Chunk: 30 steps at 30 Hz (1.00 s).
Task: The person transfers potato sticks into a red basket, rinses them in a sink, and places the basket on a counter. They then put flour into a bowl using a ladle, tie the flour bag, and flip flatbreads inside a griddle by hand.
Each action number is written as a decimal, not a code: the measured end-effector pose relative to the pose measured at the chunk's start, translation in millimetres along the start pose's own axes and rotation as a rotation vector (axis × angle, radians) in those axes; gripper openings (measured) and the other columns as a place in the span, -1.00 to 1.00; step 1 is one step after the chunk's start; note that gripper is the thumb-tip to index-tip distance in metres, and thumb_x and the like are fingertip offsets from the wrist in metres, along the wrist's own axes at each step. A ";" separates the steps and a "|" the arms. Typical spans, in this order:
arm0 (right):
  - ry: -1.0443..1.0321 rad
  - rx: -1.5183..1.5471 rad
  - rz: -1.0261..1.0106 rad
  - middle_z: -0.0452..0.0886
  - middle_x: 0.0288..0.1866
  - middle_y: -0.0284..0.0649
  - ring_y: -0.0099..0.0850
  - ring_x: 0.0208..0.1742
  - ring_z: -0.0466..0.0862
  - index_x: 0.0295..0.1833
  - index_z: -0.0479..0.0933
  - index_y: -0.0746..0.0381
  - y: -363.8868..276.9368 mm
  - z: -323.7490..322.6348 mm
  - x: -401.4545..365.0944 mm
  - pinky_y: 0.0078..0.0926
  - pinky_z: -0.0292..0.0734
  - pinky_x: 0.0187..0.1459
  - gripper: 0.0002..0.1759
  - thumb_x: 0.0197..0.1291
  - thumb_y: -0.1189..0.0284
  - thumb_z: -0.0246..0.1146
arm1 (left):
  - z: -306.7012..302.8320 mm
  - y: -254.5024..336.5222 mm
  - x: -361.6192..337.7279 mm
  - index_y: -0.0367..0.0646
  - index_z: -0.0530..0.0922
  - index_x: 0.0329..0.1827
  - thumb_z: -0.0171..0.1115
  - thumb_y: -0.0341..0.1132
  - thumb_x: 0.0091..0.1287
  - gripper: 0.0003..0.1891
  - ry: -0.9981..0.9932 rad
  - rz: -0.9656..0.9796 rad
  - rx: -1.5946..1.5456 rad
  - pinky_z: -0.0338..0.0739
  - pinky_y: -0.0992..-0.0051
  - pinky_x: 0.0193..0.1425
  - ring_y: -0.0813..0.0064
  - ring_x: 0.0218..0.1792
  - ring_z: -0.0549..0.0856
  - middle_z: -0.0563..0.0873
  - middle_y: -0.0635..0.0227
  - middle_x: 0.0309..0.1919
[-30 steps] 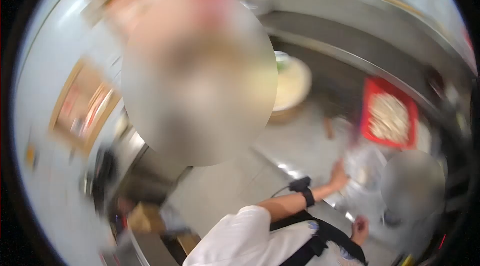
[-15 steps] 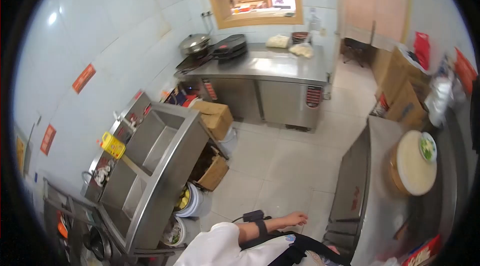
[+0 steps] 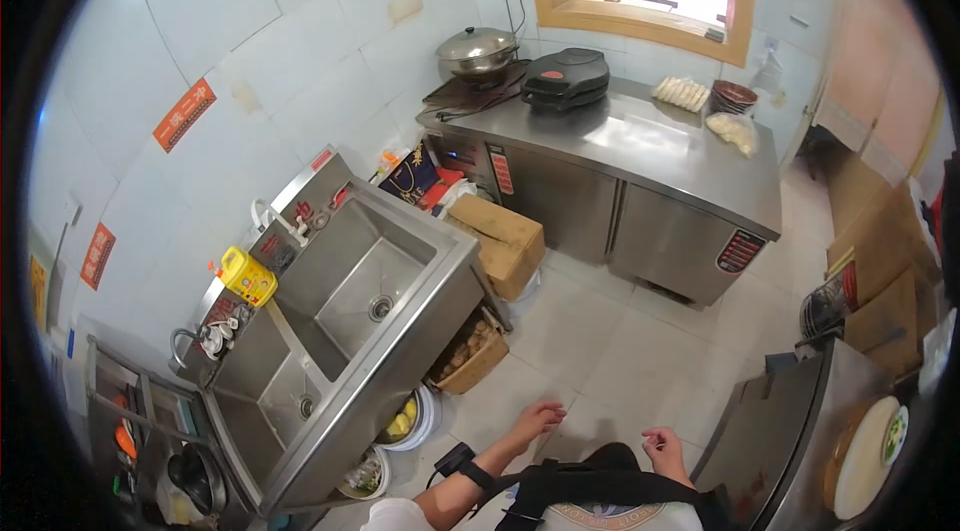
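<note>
Both hands hang in front of my body over the tiled floor, touching nothing. My left hand [image 3: 540, 421] has its fingers loosely bent and a little apart, with nothing in them. A black strap with a small box [image 3: 456, 459] circles that forearm. To the right, my right hand [image 3: 664, 451] is empty, with fingers half curled and slightly apart. Nearest the left hand is a cardboard box [image 3: 474, 355] of brown lumps under the steel sink [image 3: 400, 276]. The steel cabinet [image 3: 765, 421] stands beside the right hand.
A yellow jug [image 3: 248, 276] sits on the sink's divider. White buckets [image 3: 428, 421] stand below it. The back steel counter [image 3: 640, 146] carries a black electric griddle [image 3: 566, 77], a lidded pot [image 3: 477, 51] and bagged food [image 3: 733, 132]. A round board [image 3: 866, 456] lies on the right.
My view has shifted, bringing the sink and back counter closer. My left hand is higher and further left in view, and my right hand has come into sight.
</note>
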State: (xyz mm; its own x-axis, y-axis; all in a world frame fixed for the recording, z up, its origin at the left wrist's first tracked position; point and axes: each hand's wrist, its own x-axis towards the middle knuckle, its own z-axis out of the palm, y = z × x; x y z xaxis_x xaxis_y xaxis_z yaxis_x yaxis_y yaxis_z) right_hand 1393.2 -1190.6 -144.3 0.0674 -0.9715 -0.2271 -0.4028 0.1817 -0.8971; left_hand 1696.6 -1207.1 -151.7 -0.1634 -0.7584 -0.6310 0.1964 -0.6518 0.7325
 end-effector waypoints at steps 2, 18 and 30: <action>-0.064 -0.016 0.039 0.45 -0.51 -0.34 -0.57 -0.43 0.44 -0.27 0.53 0.26 -6.7 3.4 39.1 -0.62 0.39 -0.31 -0.83 -0.07 0.60 0.23 | -10.7 23.4 13.5 -0.14 0.38 0.12 -0.05 -0.29 0.25 -0.63 0.037 0.002 -0.085 0.37 0.52 0.01 0.52 -0.04 0.53 0.57 0.34 -0.05; -0.257 -0.225 -0.432 0.36 -0.59 -0.34 -0.55 -0.54 0.34 -0.31 0.50 0.25 -190.8 4.6 447.1 -0.61 0.31 -0.46 -0.86 -0.07 0.60 0.14 | -5.2 248.1 128.6 -0.21 0.38 0.06 0.00 -0.33 0.28 -0.69 0.149 0.248 -0.492 0.34 0.47 0.04 0.45 -0.01 0.51 0.54 0.29 -0.05; -0.478 -0.300 -0.663 0.42 -0.60 -0.24 -0.55 -0.58 0.39 -0.28 0.49 0.22 -291.7 112.7 491.2 -0.54 0.33 -0.51 -0.84 -0.02 0.59 0.06 | -171.8 167.7 83.3 -0.14 0.49 -0.08 0.14 -0.54 0.06 -0.68 0.725 0.472 -0.604 0.33 0.71 -0.40 0.70 -0.43 0.44 0.46 0.55 -0.43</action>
State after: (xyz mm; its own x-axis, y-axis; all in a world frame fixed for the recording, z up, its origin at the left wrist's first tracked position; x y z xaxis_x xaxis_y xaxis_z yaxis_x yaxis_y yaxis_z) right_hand 1646.7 -1703.7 -36.8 0.7220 -0.6828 0.1117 -0.3641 -0.5122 -0.7778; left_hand 1882.1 -1378.9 -125.4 0.6331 -0.6206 -0.4627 0.5708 -0.0295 0.8206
